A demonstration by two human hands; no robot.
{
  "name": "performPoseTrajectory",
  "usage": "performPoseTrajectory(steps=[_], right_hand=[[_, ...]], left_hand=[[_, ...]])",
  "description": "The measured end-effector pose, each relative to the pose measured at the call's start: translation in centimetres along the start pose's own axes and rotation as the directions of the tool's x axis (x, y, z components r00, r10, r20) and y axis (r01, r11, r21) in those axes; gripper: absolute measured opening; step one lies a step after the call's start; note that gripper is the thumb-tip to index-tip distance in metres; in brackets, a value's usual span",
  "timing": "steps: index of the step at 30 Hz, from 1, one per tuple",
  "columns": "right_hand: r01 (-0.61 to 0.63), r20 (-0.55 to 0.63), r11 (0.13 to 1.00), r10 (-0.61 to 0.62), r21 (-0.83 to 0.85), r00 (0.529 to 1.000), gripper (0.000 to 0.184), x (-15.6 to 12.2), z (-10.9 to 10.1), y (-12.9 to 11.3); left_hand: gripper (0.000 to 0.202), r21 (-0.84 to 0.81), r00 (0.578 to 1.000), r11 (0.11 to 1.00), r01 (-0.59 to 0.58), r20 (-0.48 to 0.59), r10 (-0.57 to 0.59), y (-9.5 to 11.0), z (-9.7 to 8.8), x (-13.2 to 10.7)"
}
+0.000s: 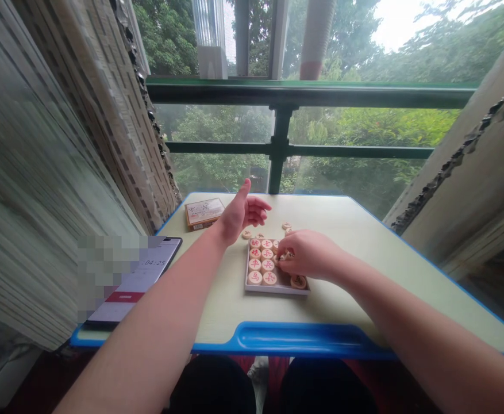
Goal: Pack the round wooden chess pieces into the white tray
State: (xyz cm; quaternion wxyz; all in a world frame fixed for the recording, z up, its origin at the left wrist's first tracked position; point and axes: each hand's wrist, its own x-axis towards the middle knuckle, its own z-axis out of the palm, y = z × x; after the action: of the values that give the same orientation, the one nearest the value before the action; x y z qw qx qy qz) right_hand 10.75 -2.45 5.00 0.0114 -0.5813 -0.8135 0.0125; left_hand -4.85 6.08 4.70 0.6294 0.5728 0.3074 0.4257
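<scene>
A shallow tray box [273,291] on the table holds round wooden Chinese chess pieces in rows. Red-lettered pieces [268,265] fill its left columns, and a dark-lettered piece [298,282] sits in the near right corner. My right hand [307,253] is over the tray's right side, its fingers closed at a piece [279,259] that is mostly covered. Raised above the table behind the tray, my left hand [245,213] is empty, thumb up and fingers loosely bent apart. Several loose pieces [286,226] lie beyond the tray, partly hidden by my hands.
A printed cardboard box [204,213] lies at the table's far left. A phone with a running timer [143,276] rests on the left edge. Along the near side of the table [217,307] runs a blue trough [299,336]. Curtains hang on both sides, with a green railing ahead.
</scene>
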Motion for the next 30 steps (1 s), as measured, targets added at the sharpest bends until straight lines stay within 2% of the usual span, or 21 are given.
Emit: performPoseTrajectory(steps=[15,19,23,28,30], right_hand=[[0.013,-0.013,0.999,-0.013,0.041,1.000,0.022,0.0,0.1,0.1],[0.012,-0.097,0.995,-0.002,0.101,0.995,0.023,-0.1,-0.3,0.6],[-0.067,-0.221,0.991,0.091,0.115,0.971,0.024,0.5,-0.4,1.8],[-0.224,-0.253,0.967,0.248,0.120,0.935,0.025,1.8,0.8,4.0],[-0.230,-0.277,0.966,0.254,0.116,0.927,0.028,2.1,1.5,4.7]], left_hand=[[0.065,0.006,1.000,1.000,-0.004,0.011,0.004,-0.2,0.0,0.0],[0.061,0.012,1.000,1.000,-0.006,0.019,0.005,-0.2,-0.1,0.0],[0.055,0.030,1.000,0.999,-0.013,0.006,0.013,-0.3,-0.1,-0.1],[0.040,0.088,0.999,0.996,-0.035,0.001,0.035,-0.7,-0.2,0.0],[0.038,0.100,1.000,0.994,-0.030,-0.003,0.031,-0.8,-0.2,0.1]])
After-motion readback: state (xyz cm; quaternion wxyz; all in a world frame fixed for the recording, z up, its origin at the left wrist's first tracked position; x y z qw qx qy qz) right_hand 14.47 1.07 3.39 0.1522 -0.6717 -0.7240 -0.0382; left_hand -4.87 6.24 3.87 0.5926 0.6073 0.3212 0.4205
